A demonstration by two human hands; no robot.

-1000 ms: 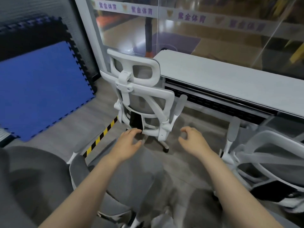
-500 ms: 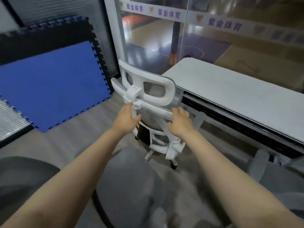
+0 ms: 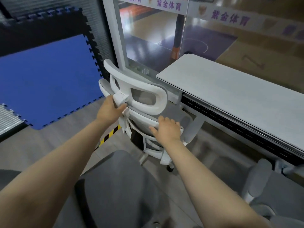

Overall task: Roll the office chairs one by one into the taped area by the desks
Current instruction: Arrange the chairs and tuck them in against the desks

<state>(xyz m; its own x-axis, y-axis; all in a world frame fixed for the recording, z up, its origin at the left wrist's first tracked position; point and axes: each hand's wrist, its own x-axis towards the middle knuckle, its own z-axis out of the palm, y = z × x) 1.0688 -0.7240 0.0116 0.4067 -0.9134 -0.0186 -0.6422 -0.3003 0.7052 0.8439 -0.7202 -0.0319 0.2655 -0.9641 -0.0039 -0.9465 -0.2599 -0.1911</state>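
Open floor [image 3: 54, 145] left of the white chair [image 3: 144, 102]; desk [image 3: 238, 96] close on its right, glass partition [image 3: 148, 38] behind.

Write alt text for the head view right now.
Both hands hold the white-framed grey mesh office chair by its back: left hand grips the headrest bracket, right hand curls over the backrest's top edge. It faces the long white desk, beside yellow-black floor tape.
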